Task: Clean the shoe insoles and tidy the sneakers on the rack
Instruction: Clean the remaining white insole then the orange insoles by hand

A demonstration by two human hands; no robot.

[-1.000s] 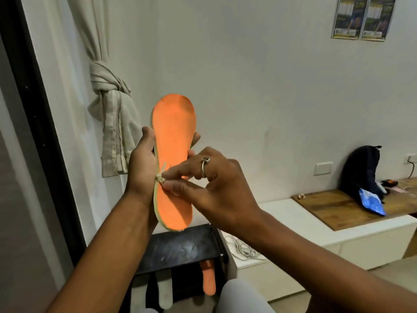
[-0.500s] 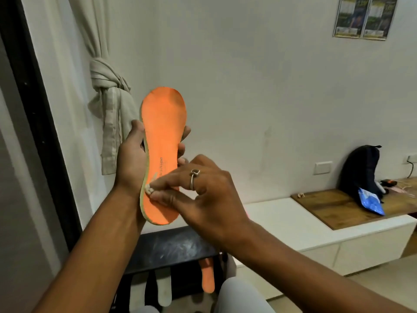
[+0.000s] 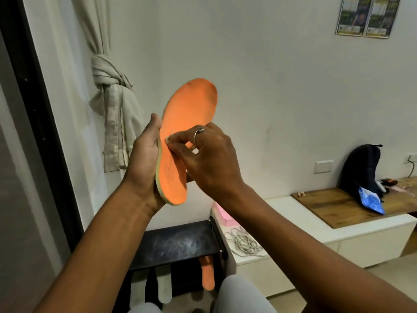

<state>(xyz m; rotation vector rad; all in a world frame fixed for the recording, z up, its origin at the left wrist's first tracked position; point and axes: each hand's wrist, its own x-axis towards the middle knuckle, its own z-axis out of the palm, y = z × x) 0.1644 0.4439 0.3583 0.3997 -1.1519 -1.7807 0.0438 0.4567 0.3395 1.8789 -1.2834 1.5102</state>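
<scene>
The insole (image 3: 189,109) no longer stands straight up: its toe now leans away from the curtain knot (image 3: 108,73). The left hand (image 3: 144,159) tips with it. The right hand (image 3: 209,159), flatter a moment ago, now arches over the insole's middle with its fingers curled tighter. It pinches the scrap (image 3: 167,139) higher along the edge nearest the knot.

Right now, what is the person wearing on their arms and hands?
Both arms are bare, with no sleeves, watch or bracelet in view. The right hand wears a thin silvery ring on one finger. The left hand wears nothing that shows.
</scene>
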